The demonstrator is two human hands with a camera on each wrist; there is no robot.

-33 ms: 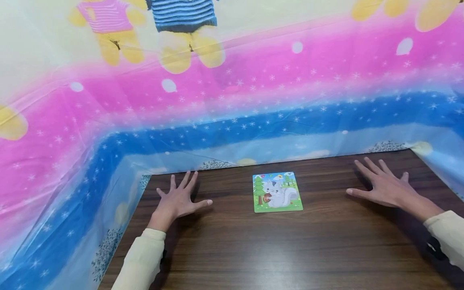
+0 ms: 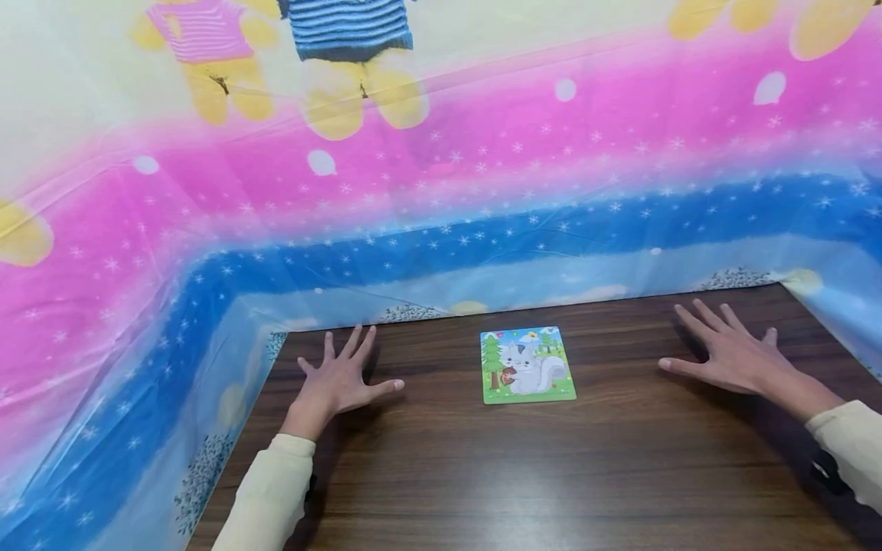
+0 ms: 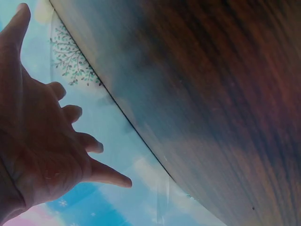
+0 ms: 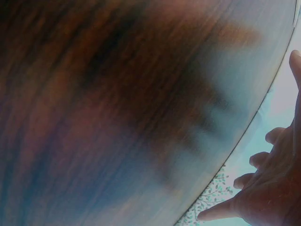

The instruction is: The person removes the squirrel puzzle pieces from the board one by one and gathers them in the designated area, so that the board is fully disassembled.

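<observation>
A square picture puzzle [image 2: 527, 365] lies flat on the dark wooden table [image 2: 537, 474], showing a grey squirrel with a brown nut among green trees. To its left, my left hand [image 2: 338, 383] hovers over the table with fingers spread and nothing in it. My right hand [image 2: 733, 356] is held the same way at the right, its fingers wide apart and its palm bare. Both wrist views show the spread hands raised off the tabletop. Neither hand touches the puzzle, which does not appear in the wrist views.
A printed cloth [image 2: 482, 184] in pink and blue, with snowflakes and bears, hangs behind the table and along its sides. The table's far edge meets this cloth. Light sleeves cover both forearms, and a dark strap piece [image 2: 829, 471] shows under the right one.
</observation>
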